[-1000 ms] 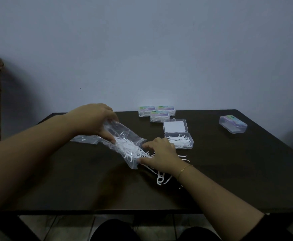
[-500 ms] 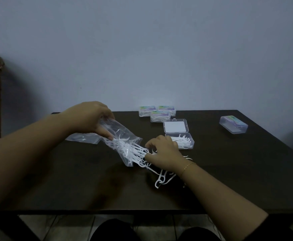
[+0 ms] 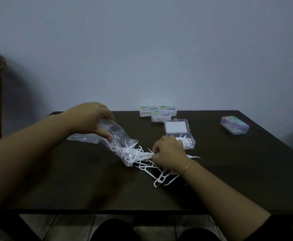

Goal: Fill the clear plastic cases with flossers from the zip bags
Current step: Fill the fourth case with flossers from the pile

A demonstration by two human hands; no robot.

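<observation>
White flossers (image 3: 138, 154) spill from the open end of a clear zip bag (image 3: 117, 136) near the middle of the table (image 3: 246, 171). The left hand (image 3: 88, 117) pinches the bag's raised end. The right hand (image 3: 168, 153) curls its fingers around a bunch of flossers. Just behind it sits an open clear case (image 3: 182, 136), partly filled. Three shut cases (image 3: 157, 113) wait at the far edge.
</observation>
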